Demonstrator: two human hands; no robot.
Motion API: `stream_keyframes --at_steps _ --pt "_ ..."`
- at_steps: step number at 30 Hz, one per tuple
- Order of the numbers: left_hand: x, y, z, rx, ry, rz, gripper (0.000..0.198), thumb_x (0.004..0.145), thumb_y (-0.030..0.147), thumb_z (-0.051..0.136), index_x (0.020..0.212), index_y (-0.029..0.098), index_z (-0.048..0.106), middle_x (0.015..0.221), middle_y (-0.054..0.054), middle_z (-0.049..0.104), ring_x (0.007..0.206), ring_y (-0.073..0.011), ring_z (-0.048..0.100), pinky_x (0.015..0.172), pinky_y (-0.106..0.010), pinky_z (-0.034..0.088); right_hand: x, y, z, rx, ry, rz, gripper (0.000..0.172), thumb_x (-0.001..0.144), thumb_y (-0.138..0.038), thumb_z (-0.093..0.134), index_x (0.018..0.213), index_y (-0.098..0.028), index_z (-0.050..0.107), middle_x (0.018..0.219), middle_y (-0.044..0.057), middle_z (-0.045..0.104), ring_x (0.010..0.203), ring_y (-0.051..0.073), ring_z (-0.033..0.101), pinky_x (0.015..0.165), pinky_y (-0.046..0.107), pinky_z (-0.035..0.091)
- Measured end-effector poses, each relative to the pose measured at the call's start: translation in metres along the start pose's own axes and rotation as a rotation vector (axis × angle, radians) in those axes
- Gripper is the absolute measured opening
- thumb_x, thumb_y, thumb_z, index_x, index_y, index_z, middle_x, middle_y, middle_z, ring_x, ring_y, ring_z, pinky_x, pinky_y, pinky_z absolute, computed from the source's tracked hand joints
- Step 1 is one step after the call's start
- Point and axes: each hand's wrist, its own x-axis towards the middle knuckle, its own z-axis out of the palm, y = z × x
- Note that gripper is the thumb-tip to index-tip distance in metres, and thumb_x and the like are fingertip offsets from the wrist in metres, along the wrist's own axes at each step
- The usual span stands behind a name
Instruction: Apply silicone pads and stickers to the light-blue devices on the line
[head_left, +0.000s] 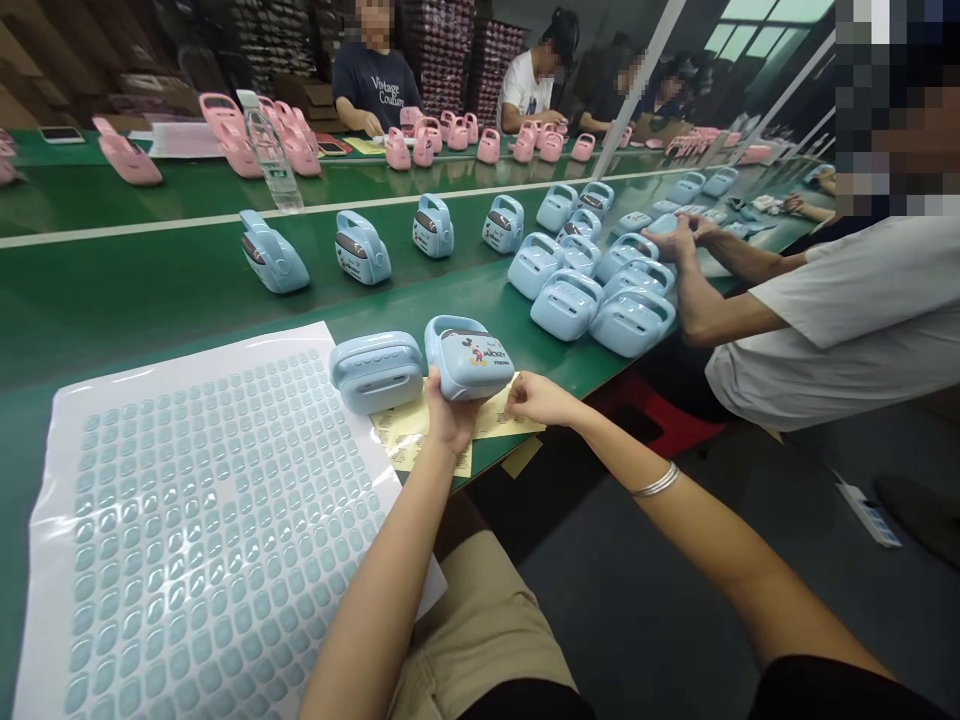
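My left hand (450, 420) grips a light blue handled case (471, 365) with a cartoon mouse and lettering on its front, tilted up above the table edge. Close to its right side is my right hand (541, 399), fingers pinched together; whatever they hold, if anything, is too small to make out. Just left of the held case, a second blue case (377, 372) lies with its slotted side showing. Beneath both are yellow printed sheets (405, 432). A large white sheet of clear rounded stickers (225, 540) spreads to the left, with one gap in its rows.
Several blue cases (566, 303) cluster at the right, and others (433, 226) stand in a row farther back. A water bottle (271, 160) and pink cases (131, 155) are beyond. A co-worker's hands (679, 240) handle a blue case at the right. The green table's edge runs diagonally.
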Motion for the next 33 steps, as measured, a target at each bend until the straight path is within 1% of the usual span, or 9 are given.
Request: stream_keyframes --at_steps 4,8,12,15,17,20,24,28,33 --pt "0.0 0.0 0.0 -0.009 -0.006 -0.007 0.056 0.081 0.059 0.04 0.113 0.017 0.062 0.106 -0.011 0.067 0.111 -0.0309 0.056 0.091 -0.046 0.046 0.001 0.0 0.005 0.023 0.036 -0.024 0.01 0.061 -0.012 0.058 0.052 -0.015 0.056 0.067 0.004 0.058 0.069 0.015 0.053 0.061 0.024 0.04" --pt "0.0 0.001 0.001 -0.016 0.02 -0.019 0.057 0.081 0.059 0.04 0.114 0.018 0.061 0.108 -0.011 0.066 0.11 -0.0309 0.056 0.09 -0.046 0.047 -0.003 0.005 -0.004 0.149 -0.138 -0.105 0.01 0.059 -0.02 0.066 0.053 -0.015 0.06 0.071 0.002 0.058 0.069 0.014 0.053 0.067 0.025 0.043" --pt "0.0 0.001 0.001 -0.02 0.011 -0.028 0.057 0.083 0.059 0.038 0.115 0.018 0.06 0.108 -0.01 0.066 0.108 -0.0304 0.057 0.089 -0.047 0.047 -0.014 0.009 -0.017 0.316 -0.212 -0.196 0.028 0.058 -0.04 0.07 0.053 -0.015 0.057 0.079 0.002 0.054 0.076 0.014 0.053 0.072 0.028 0.045" --pt "0.0 0.003 0.003 -0.015 -0.002 -0.034 0.056 0.084 0.059 0.036 0.113 0.018 0.061 0.106 -0.01 0.067 0.101 -0.0292 0.06 0.086 -0.046 0.049 -0.023 0.004 -0.018 0.411 -0.108 -0.243 0.039 0.063 -0.054 0.066 0.059 -0.017 0.054 0.086 0.003 0.047 0.081 0.014 0.051 0.074 0.029 0.046" --pt "-0.001 0.006 0.006 -0.006 0.006 -0.066 0.057 0.083 0.06 0.036 0.11 0.017 0.062 0.103 -0.01 0.067 0.097 -0.0286 0.06 0.082 -0.043 0.05 -0.029 -0.006 -0.017 0.46 0.019 -0.288 0.038 0.067 -0.055 0.065 0.064 -0.018 0.054 0.088 0.002 0.042 0.079 0.013 0.049 0.073 0.029 0.046" --pt "-0.004 0.013 0.016 -0.008 0.034 -0.156 0.059 0.081 0.062 0.036 0.104 0.016 0.064 0.097 -0.011 0.067 0.09 -0.0265 0.061 0.07 -0.035 0.052 -0.035 -0.026 -0.02 0.476 0.199 -0.365 0.034 0.068 -0.05 0.067 0.066 -0.018 0.057 0.086 0.001 0.039 0.073 0.011 0.047 0.068 0.028 0.046" --pt "-0.012 0.023 0.035 -0.053 0.011 -0.233 0.061 0.079 0.066 0.035 0.101 0.016 0.063 0.092 -0.01 0.066 0.079 -0.0226 0.061 0.059 -0.029 0.049 -0.042 -0.049 -0.034 0.364 0.297 -0.401 0.027 0.071 -0.044 0.067 0.066 -0.018 0.061 0.085 0.002 0.038 0.072 0.011 0.046 0.066 0.026 0.046" --pt "-0.018 0.032 0.05 -0.083 -0.001 -0.253 0.064 0.079 0.066 0.033 0.103 0.014 0.062 0.092 -0.011 0.066 0.075 -0.0219 0.061 0.06 -0.031 0.049 -0.043 -0.062 -0.045 0.255 0.369 -0.44 0.018 0.072 -0.035 0.066 0.066 -0.018 0.062 0.083 0.002 0.039 0.07 0.011 0.045 0.063 0.026 0.046" --pt "-0.022 0.04 0.057 -0.095 -0.012 -0.238 0.065 0.08 0.067 0.032 0.103 0.013 0.061 0.094 -0.012 0.065 0.079 -0.0228 0.061 0.065 -0.031 0.05 -0.034 -0.072 -0.037 0.172 0.538 -0.468 0.008 0.071 -0.019 0.064 0.065 -0.017 0.061 0.082 0.001 0.038 0.062 0.009 0.042 0.061 0.028 0.047"
